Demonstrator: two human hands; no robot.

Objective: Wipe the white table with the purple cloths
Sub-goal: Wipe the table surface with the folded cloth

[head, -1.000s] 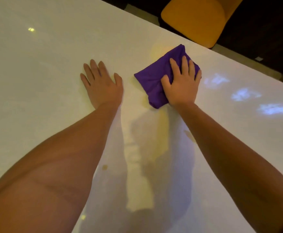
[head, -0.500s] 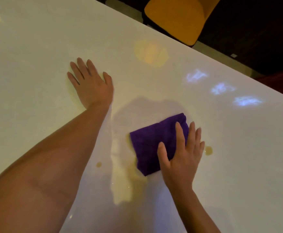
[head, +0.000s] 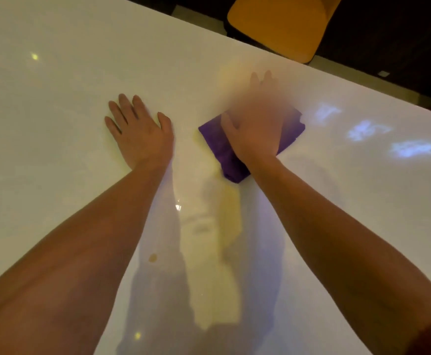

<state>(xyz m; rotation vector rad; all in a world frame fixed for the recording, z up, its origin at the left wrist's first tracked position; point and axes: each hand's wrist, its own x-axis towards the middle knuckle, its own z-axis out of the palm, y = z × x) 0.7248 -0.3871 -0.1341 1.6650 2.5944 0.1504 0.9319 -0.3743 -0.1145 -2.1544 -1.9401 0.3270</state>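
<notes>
A folded purple cloth (head: 223,147) lies on the glossy white table (head: 55,124), right of the middle. My right hand (head: 256,126) presses flat on the cloth with straight fingers; the fingers are blurred by motion and cover most of the cloth. My left hand (head: 139,130) rests flat on the bare table to the cloth's left, fingers spread, holding nothing. Only one cloth is in view.
A small brownish spot (head: 153,257) sits on the table near my left forearm. A yellow chair (head: 281,24) stands beyond the table's far edge, over a dark floor. Bluish light patches (head: 368,129) reflect on the table at the right.
My right hand has pushed the cloth away from me, back toward the far edge, after drawing it near half a second ago. My left hand stays planted.
</notes>
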